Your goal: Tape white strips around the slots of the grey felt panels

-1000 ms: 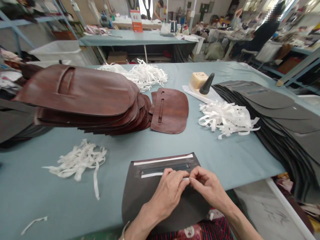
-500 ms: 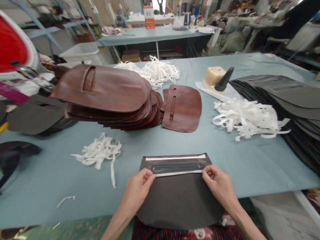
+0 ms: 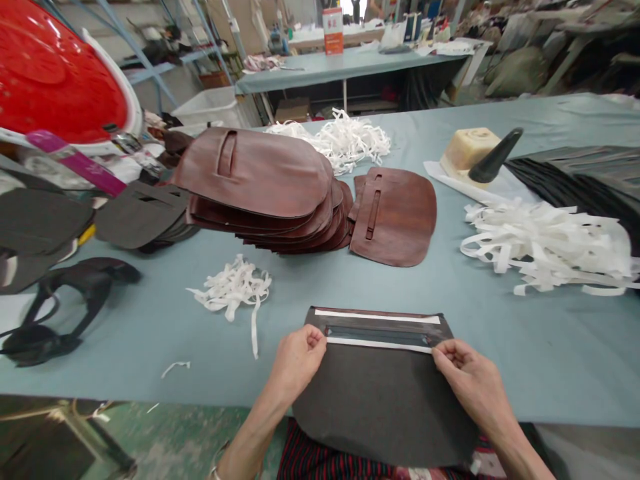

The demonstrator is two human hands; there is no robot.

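The left hand point(image 3: 297, 357) has moved from beside the right hand point(image 3: 470, 373) to the lower strip's left end. Thumb and finger of each hand now pinch opposite ends of the lower strip point(image 3: 379, 345), which lies along the slot point(image 3: 377, 334) of the dark panel point(image 3: 385, 407). The panel overhangs the table's point(image 3: 550, 373) near edge. Beyond the panel are brown pieces point(image 3: 265, 173); loose strips point(image 3: 233, 287) lie to its left, others point(image 3: 550, 243) to its right.

Open tabletop point(image 3: 350, 287) beyond hands, brown stack point(image 3: 270, 180) behind.
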